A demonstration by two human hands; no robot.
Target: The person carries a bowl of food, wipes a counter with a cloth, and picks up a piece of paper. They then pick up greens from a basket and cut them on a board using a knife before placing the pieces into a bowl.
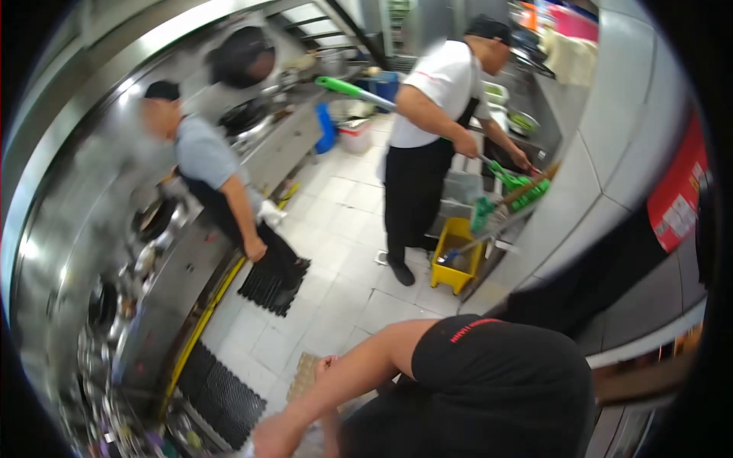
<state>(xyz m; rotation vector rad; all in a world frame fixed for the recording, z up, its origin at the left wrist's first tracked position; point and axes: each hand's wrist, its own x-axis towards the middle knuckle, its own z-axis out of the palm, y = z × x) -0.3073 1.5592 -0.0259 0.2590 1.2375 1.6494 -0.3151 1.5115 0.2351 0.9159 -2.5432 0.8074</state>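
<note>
My right arm, in a black short sleeve, reaches across the bottom of the view. At its end my right hand (279, 435) is smeared by motion and partly cut off by the lower edge, with something pale beside it. Beyond my right forearm, my left hand (327, 365) shows small with its fingers curled in. What it holds, if anything, is hidden. Next to it, a tan moulded tray (304, 374) is low down, partly covered by my arm.
A person in grey (206, 153) stands by the stoves at left. Another person in white (439, 99) holds a green-ended pole near a yellow mop bucket (456, 256). Black mats (221, 393) lie on the tiled floor (332, 267). A tiled wall (611, 145) rises at right.
</note>
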